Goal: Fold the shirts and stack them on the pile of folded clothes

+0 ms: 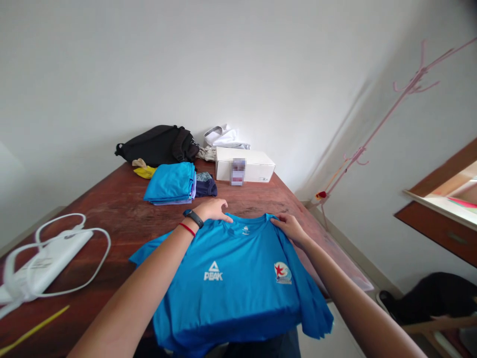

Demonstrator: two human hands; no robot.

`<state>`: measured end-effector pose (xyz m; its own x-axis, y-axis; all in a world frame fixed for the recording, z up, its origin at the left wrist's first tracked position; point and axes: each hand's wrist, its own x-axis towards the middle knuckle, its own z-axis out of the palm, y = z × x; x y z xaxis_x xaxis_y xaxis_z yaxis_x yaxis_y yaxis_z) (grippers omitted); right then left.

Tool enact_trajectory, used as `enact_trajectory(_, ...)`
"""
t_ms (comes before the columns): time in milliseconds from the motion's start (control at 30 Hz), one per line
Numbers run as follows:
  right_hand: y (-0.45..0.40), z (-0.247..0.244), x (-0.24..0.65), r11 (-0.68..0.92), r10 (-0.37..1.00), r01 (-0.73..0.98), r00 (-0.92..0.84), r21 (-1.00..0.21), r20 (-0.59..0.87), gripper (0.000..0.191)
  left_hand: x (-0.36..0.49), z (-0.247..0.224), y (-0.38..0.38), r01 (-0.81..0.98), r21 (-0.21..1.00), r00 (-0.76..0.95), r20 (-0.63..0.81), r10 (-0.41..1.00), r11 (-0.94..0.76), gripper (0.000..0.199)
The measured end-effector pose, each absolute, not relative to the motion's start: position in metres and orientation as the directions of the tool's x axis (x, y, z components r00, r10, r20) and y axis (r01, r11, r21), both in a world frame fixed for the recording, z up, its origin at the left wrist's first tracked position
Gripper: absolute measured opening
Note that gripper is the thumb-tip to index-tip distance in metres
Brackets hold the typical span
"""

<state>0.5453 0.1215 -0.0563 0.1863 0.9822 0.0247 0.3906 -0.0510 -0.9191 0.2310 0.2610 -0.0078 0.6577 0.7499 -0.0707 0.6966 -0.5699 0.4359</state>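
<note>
A blue T-shirt (244,278) lies spread front side up at the near edge of the table, its collar facing away from me and its hem hanging over the edge. White PEAK lettering and a round badge show on its chest. My left hand (213,210) is at the collar's left side, thumb and index finger apart, the other fingers partly hidden. On the other side of the neck, my right hand (290,227) pinches the shoulder fabric by the collar, thumb on top. A dark wristband and a red cord circle my left wrist.
Folded blue clothes (170,181) lie on the wooden table (122,204), beside dark cloth (205,186). A black bag (152,144) and white box (257,164) stand behind. White cables and a power strip (61,253) are left; a pink coat rack (387,114) leans right.
</note>
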Motion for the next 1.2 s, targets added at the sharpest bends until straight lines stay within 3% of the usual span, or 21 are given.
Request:
enact_trajectory(200, 0.145, -0.054, 0.546, -0.007, 0.984, 0.45, 0.16, -0.893, 0.073, 0.042, 0.219, -0.017, 0.28, 0.697, 0.485, 0.671, -0.183, 0.718, -0.528, 0.031)
enact_trajectory(300, 0.152, -0.055, 0.546, -0.001, 0.985, 0.44, 0.154, -0.898, 0.074, 0.037, 0.216, -0.017, 0.284, 0.699, 0.502, 0.667, -0.205, 0.716, -0.508, 0.022)
enact_trajectory(400, 0.156, -0.057, 0.547, 0.005, 0.986, 0.429, 0.15, -0.903, 0.077, 0.034, 0.213, -0.015, 0.285, 0.705, 0.509, 0.655, -0.201, 0.728, -0.493, 0.024)
enact_trajectory(567, 0.156, -0.057, 0.549, -0.003, 0.99, 0.406, 0.127, -0.914, 0.053, 0.029, 0.214, -0.019, 0.283, 0.751, 0.468, 0.608, -0.211, 0.766, -0.467, 0.049)
enact_trajectory(800, 0.156, -0.053, 0.55, 0.017, 1.0, 0.455, 0.014, -0.89, 0.026, 0.035, 0.213, -0.02, 0.281, 0.752, 0.461, 0.617, -0.237, 0.75, -0.472, 0.03)
enact_trajectory(1033, 0.168, -0.06, 0.546, 0.043, 0.973, 0.651, 0.145, -0.758, 0.18, 0.028, 0.196, -0.012, 0.275, 0.642, 0.572, 0.688, -0.136, 0.713, -0.511, 0.044)
enact_trajectory(1200, 0.182, -0.054, 0.543, 0.029, 0.933, 0.735, 0.223, -0.678, 0.282, 0.032, 0.188, -0.013, 0.279, 0.642, 0.574, 0.657, -0.071, 0.75, -0.508, 0.044)
